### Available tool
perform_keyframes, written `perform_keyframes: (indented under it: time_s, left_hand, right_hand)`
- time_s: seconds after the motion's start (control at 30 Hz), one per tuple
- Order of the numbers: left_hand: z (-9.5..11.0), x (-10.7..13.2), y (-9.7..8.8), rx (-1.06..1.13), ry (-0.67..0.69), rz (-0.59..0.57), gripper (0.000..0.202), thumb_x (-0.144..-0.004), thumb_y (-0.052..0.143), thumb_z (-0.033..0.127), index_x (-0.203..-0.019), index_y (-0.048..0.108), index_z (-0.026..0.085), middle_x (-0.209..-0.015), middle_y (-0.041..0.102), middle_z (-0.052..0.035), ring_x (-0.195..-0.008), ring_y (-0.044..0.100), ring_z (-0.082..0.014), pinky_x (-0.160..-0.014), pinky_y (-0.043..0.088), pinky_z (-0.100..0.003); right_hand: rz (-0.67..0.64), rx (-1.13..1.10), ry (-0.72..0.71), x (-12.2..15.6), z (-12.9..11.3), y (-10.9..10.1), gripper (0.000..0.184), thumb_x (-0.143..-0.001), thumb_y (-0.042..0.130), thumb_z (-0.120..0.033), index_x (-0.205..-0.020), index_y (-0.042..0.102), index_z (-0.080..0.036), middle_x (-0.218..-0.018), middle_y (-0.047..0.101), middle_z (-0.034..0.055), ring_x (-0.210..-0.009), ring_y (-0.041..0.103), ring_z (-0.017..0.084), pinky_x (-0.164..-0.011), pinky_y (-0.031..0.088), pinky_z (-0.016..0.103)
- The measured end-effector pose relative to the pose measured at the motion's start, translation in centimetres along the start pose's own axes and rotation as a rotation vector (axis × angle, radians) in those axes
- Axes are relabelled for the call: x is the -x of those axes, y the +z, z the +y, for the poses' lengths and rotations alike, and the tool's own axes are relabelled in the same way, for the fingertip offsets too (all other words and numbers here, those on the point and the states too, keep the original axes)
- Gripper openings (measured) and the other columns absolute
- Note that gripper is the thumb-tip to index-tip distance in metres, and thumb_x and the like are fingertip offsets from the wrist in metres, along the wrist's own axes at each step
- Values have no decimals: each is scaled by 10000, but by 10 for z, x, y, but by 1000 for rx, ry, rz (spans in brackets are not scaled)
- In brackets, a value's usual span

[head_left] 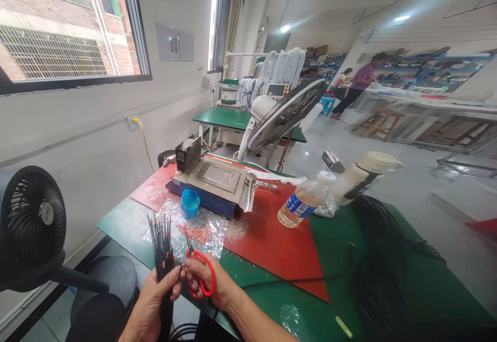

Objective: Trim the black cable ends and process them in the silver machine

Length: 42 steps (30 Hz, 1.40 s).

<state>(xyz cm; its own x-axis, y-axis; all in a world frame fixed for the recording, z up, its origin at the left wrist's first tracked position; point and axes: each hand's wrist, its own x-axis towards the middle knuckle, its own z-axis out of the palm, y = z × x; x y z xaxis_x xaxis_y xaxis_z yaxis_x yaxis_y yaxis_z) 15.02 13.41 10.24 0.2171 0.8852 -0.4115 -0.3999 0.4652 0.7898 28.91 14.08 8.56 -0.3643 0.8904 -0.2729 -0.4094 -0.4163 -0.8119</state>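
Observation:
My left hand (149, 303) is wrapped round a bundle of thin black wires (163, 246) with red tips, held upright at the near edge of the green table (341, 259). My right hand (207, 280) grips red-handled scissors (200, 269), whose blades point up and left toward the wire bundle. The two hands are close together, almost touching. Just beyond them lies a clear plastic sheet (196, 230) strewn with small red offcuts.
A red mat (267, 238) carries a metal-topped machine (217, 181), a blue cup (190, 203) and a tilted water bottle (303, 204). A pile of black wires (382, 259) lies right. Fans stand at left (33, 228) and behind (285, 114). People work far back.

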Motion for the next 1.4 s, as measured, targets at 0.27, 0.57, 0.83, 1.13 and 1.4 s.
perform_keyframes:
  time_s: [0.27, 0.57, 0.83, 1.13, 1.4]
  left_hand:
    - [-2, -2, -4, 26, -7, -17, 266, -641, 784, 318, -745, 630, 127, -523, 538, 36, -445, 379, -42, -457, 324, -165]
    - [-1, -2, -9, -8, -24, -31, 368, -584, 824, 323, -827, 618, 139, -601, 618, 8, -404, 403, -25, -406, 251, -161]
    - [1, -1, -9, -41, -32, -109, 297, -611, 806, 305, -771, 619, 140, -584, 611, 0, -401, 405, -28, -404, 218, -168]
    - [-1, 3, -11, -60, -24, -159, 312, -591, 808, 324, -765, 627, 140, -558, 612, -9, -383, 409, -31, -399, 188, -174]
    - [4, 2, -6, -66, -4, -25, 362, -547, 835, 319, -786, 637, 133, -562, 618, -11, -388, 406, -40, -396, 220, -173]
  right_hand:
    - [-38, -49, 27, 1, 1, 0, 453, -632, 711, -524, -694, 615, -86, -422, 484, -34, -320, 393, 48, -286, 276, 154]
    - [-60, -10, 137, 4, -3, -2, 489, -621, 700, -561, -666, 605, -83, -433, 480, -33, -319, 398, 38, -268, 249, 143]
    - [-135, -5, 172, 5, -6, -3, 458, -607, 687, -524, -642, 628, -72, -418, 482, -32, -292, 376, 38, -241, 241, 140]
    - [-159, 30, 202, 7, -7, -4, 412, -595, 673, -474, -619, 627, -65, -403, 493, -19, -290, 390, 47, -239, 248, 139]
    - [-30, 31, 149, 3, -4, -2, 375, -655, 651, -457, -599, 607, -89, -400, 472, -29, -302, 381, 38, -279, 245, 146]
